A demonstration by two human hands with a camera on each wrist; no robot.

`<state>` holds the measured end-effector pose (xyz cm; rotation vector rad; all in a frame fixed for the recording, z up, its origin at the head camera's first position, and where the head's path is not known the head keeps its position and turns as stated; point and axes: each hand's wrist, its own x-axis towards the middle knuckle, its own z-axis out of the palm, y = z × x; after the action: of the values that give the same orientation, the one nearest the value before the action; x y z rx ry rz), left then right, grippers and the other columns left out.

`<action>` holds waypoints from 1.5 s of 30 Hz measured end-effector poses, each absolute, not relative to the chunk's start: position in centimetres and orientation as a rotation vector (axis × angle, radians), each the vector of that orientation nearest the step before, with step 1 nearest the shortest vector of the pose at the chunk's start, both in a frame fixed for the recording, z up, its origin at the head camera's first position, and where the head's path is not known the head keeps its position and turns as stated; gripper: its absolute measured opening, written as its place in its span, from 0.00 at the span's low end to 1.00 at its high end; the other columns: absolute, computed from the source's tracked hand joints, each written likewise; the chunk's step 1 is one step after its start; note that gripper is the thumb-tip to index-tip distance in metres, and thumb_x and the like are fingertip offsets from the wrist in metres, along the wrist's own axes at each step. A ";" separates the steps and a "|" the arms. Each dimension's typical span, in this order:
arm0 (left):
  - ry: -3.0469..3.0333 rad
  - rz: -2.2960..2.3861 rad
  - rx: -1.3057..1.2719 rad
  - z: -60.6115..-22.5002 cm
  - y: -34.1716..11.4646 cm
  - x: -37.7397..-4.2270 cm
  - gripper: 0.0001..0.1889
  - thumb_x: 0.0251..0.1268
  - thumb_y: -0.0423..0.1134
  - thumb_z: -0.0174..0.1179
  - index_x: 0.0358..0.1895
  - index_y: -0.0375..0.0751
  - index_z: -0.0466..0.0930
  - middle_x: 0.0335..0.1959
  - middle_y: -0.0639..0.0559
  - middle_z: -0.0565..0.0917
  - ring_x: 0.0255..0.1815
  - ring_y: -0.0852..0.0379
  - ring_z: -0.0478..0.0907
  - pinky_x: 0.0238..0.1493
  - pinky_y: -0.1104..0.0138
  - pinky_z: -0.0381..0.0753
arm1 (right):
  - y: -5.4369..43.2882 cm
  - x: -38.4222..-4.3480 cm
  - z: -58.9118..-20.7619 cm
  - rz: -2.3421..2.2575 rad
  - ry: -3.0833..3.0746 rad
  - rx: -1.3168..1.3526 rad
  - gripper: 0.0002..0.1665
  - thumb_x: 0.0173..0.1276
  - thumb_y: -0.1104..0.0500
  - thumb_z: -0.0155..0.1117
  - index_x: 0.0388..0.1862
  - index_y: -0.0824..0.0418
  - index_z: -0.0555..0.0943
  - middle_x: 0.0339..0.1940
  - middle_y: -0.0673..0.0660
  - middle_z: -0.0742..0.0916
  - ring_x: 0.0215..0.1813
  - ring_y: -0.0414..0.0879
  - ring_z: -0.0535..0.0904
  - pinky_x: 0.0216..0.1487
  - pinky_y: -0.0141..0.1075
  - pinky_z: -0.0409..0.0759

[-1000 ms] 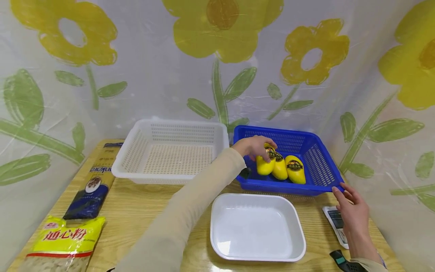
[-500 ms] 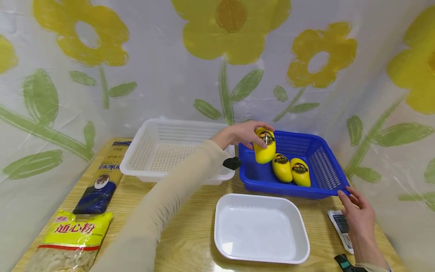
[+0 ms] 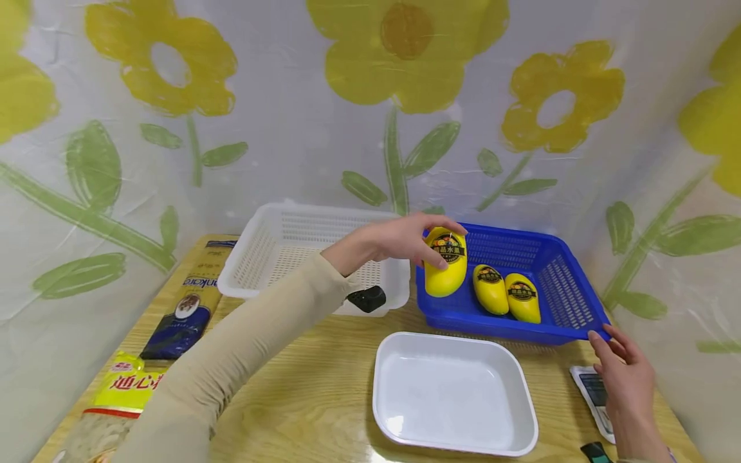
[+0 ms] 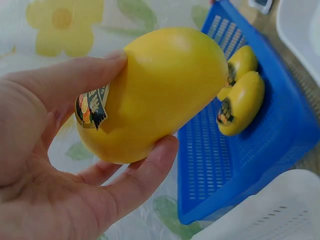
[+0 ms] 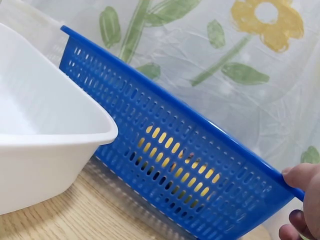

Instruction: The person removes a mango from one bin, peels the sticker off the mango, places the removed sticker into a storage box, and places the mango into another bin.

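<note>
Yellow flowers on a curtain [image 3: 278,141] back a wood-grain bench [image 3: 301,386], beyond both hands. A blue basket [image 3: 492,326] bridges the gap btwn them: left end by the left hand [image 3: 405,239], near corner at the right hand [image 3: 628,366], whose thumb and fingers pinch the rim. A white perforated basket [image 3: 301,225] stands beneath and left of the left wrist; a white tray [image 3: 454,392] lies btwn the hands, closer to the wearer. Well left of the left hand, past the sleeve [image 3: 278,334]: an Ankara pasta pack [image 3: 182,321] and, nearer the wearer, a macaroni bag [image 3: 121,392], part hidden. A flat black-and-white item [image 3: 592,392], type unclear, is just beside the right wrist.

Key spot: a mango [image 3: 446,278], raised over the blue basket's left end, clamped btwn left thumb and fingers; right hand well apart. Its long axis runs approx. up-down in the head view, upper part in the grip, lower end free above the basket. Two others, a second mango [image 3: 491,292] and a third mango [image 3: 523,299], lie side by side in the basket btwn the hands, nearer the left. Smallest: the held fruit's dark sticker [image 3: 448,249], by the left thumb.
</note>
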<state>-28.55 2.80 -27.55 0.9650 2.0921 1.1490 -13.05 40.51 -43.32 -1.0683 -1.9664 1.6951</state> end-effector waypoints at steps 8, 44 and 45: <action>2.068 1.130 1.065 -27.7 1.6 -26.2 0.33 0.61 0.35 0.68 0.70 0.54 0.68 0.71 0.52 0.60 0.39 0.52 0.78 0.37 0.63 0.81 | 40.5 -12.9 -43.2 1.701 -1.953 -1.083 0.45 0.54 0.35 0.70 0.71 0.45 0.72 0.45 0.42 0.72 0.42 0.37 0.72 0.28 0.21 0.75; 2.247 1.062 0.910 -33.2 -8.3 -18.2 0.31 0.52 0.37 0.73 0.62 0.63 0.77 0.55 0.51 0.69 0.55 0.51 0.65 0.54 0.55 0.73 | 40.6 -12.8 -43.1 1.693 -1.951 -1.108 0.44 0.55 0.36 0.70 0.70 0.44 0.72 0.43 0.42 0.74 0.40 0.36 0.72 0.26 0.21 0.75; 2.252 1.055 0.900 -33.4 -8.6 -18.1 0.31 0.52 0.38 0.73 0.62 0.63 0.77 0.55 0.50 0.69 0.54 0.51 0.66 0.52 0.56 0.74 | 40.6 -12.9 -43.1 1.690 -1.950 -1.107 0.44 0.54 0.36 0.70 0.70 0.45 0.72 0.43 0.42 0.74 0.40 0.36 0.72 0.26 0.21 0.75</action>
<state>-18.15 -8.56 -33.38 0.9000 2.2517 1.0553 -12.88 40.59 -43.14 -1.1067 -1.9504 1.6899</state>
